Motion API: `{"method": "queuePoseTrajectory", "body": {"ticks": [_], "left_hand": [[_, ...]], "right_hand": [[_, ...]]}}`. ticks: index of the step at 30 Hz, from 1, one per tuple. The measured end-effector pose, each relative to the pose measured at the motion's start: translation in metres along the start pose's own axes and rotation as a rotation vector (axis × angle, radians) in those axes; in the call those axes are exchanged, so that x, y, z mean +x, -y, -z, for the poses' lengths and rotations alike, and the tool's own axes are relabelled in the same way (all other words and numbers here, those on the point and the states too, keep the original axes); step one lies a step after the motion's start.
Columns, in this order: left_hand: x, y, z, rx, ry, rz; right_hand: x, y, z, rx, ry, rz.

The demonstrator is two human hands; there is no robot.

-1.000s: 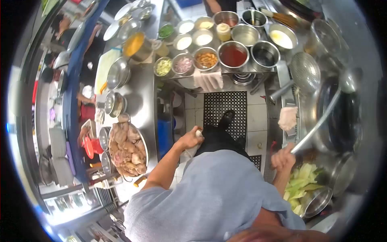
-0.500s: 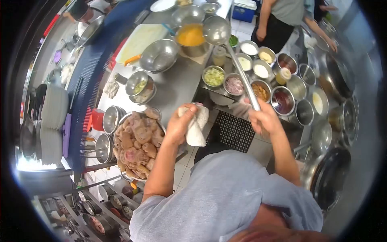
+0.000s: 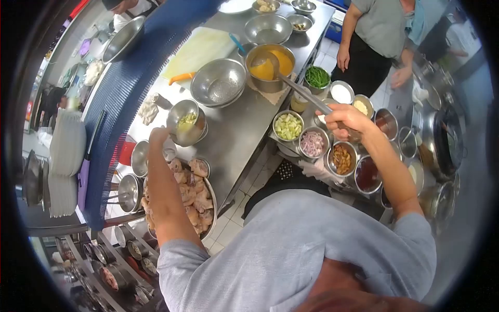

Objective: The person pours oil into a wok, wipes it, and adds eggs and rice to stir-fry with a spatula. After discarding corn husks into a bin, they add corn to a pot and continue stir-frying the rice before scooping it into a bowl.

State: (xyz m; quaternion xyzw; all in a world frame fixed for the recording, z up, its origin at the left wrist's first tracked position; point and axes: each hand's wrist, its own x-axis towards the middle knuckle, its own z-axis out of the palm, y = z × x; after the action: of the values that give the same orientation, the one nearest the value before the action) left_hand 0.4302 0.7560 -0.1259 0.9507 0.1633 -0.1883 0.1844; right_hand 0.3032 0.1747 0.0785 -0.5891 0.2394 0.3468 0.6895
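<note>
My right hand (image 3: 345, 122) grips the long handle of a metal ladle (image 3: 301, 92). The ladle's bowl is dipped in the orange liquid of a metal pot (image 3: 252, 75). At the left, my left hand (image 3: 160, 136) is closed at the rim of a small metal bowl (image 3: 183, 136) with chopped pale green pieces inside; its fingertips are partly hidden. A bit of white cloth (image 3: 169, 151) shows just below that hand. Under my left forearm stands a large basin (image 3: 212, 208) heaped with raw chicken pieces (image 3: 196, 200).
A large metal bowl (image 3: 218, 86) and a cutting board (image 3: 200, 52) with an orange-handled knife (image 3: 182, 77) lie beyond. Ingredient pots, including chopped celery (image 3: 288, 126) and sliced onion (image 3: 312, 143), crowd the right. A co-worker (image 3: 374, 36) stands at the far right.
My right hand has swung the ladle from the air down into the orange liquid. My left hand, with the white cloth, has moved left to the small metal bowl. The view has shifted slightly.
</note>
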Motion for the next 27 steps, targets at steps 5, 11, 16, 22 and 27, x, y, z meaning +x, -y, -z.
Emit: {"method": "queuePoseTrajectory", "body": {"ticks": [5, 11, 16, 22, 27], "left_hand": [[-0.046, -0.045, 0.017, -0.370, -0.084, 0.181], [-0.148, -0.141, 0.002, -0.466, -0.205, 0.054], [-0.184, -0.192, -0.118, -0.834, -0.218, 0.138], [-0.209, -0.215, -0.133, -0.934, -0.191, 0.351], [-0.156, -0.184, -0.157, -0.828, -0.451, 0.252]], "right_hand": [[-0.007, 0.019, 0.056, 0.406, 0.239, -0.039], [-0.017, 0.029, 0.080, 0.218, 0.161, 0.015], [-0.014, 0.033, 0.096, 0.196, 0.167, 0.031], [-0.016, 0.032, 0.094, 0.236, 0.167, 0.044], [-0.024, 0.022, 0.093, 0.294, 0.161, 0.100]]}}
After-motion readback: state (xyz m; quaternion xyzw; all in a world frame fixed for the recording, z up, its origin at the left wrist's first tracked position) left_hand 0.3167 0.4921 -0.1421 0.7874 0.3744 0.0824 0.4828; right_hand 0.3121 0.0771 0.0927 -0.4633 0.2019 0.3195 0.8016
